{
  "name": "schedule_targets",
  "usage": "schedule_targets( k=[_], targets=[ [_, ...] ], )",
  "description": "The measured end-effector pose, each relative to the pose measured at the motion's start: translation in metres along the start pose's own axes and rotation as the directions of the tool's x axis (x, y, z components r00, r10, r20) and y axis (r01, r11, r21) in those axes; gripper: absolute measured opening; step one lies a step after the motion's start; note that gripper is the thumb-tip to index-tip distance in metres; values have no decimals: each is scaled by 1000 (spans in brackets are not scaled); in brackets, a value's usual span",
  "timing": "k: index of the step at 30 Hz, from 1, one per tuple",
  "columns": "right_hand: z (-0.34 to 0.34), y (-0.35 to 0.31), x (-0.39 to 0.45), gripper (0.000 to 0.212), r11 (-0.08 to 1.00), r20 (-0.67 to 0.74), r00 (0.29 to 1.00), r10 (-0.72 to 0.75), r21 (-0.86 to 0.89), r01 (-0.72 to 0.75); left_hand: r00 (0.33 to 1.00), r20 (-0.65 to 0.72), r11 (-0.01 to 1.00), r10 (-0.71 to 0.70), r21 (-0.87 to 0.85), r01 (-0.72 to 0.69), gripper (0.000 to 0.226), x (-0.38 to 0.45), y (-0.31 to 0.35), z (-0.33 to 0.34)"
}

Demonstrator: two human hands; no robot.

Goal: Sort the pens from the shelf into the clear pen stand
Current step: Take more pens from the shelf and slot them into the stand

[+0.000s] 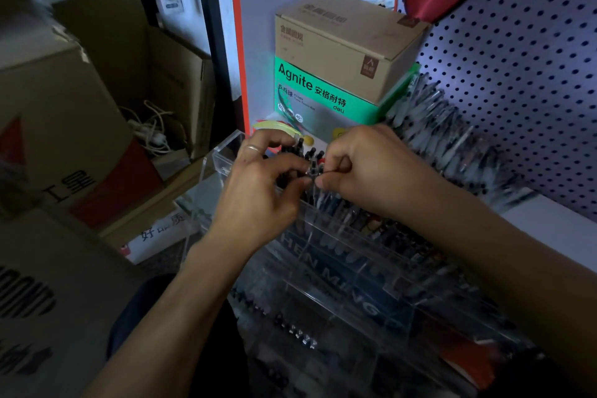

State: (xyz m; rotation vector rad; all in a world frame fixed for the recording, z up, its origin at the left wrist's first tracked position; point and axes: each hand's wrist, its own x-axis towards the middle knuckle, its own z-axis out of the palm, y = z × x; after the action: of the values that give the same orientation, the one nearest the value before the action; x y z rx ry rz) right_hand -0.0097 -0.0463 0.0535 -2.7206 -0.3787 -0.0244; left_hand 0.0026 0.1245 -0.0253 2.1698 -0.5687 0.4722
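Clear tiered acrylic pen stand (223, 158): upper compartments already hold many dark pens (342, 213). Left hand (261, 191) and right hand (365, 168), fingers curled, pinch one dark pen top (312, 170) between their fingertips, above a back compartment. Heaped grey pens (452, 136) lie beyond the right fingers, unsorted; task judged partway.

Single head-worn wide-angle view, no second camera. It looked forward and steeply down from above and in front of the clear pen stand (339, 255), at close range. The pegboard (517, 74) stood behind the stand, cardboard boxes (58, 126) to its left.
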Motion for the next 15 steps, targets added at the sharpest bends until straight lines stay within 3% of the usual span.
schedule_targets(
  k=[5, 7, 9, 11, 13, 15],
  targets=[
    [-2, 1, -10, 16, 999, -27, 1000, 12, 47, -10, 999, 45, 991, 9, 133, -15, 16, -4, 3, 0],
    [-6, 3, -14, 25, 993, -30, 998, 62, 103, -59, 998, 62, 990, -6, 143, -3, 15, -6, 4, 1],
    [-13, 5, -16, 41, 982, -6, 993, 118, 146, -116, 998, 57, 999, -3, 53, 0, 19, -8, 4, 0],
    [-19, 6, -16, 60, 978, 68, 984, 163, 117, -170, 1000, 25, 995, -18, -99, 20, 37, -8, 6, -4],
    [-24, 4, -15, 74, 978, 159, 969, 186, 60, -198, 991, -7, 971, -133, -200, 129, 51, -5, 7, -10],
    [-24, 1, -11, 81, 983, 215, 960, 179, 0, -183, 957, 32, 938, -289, -192, 290, 59, -2, 6, -15]
  ],
)
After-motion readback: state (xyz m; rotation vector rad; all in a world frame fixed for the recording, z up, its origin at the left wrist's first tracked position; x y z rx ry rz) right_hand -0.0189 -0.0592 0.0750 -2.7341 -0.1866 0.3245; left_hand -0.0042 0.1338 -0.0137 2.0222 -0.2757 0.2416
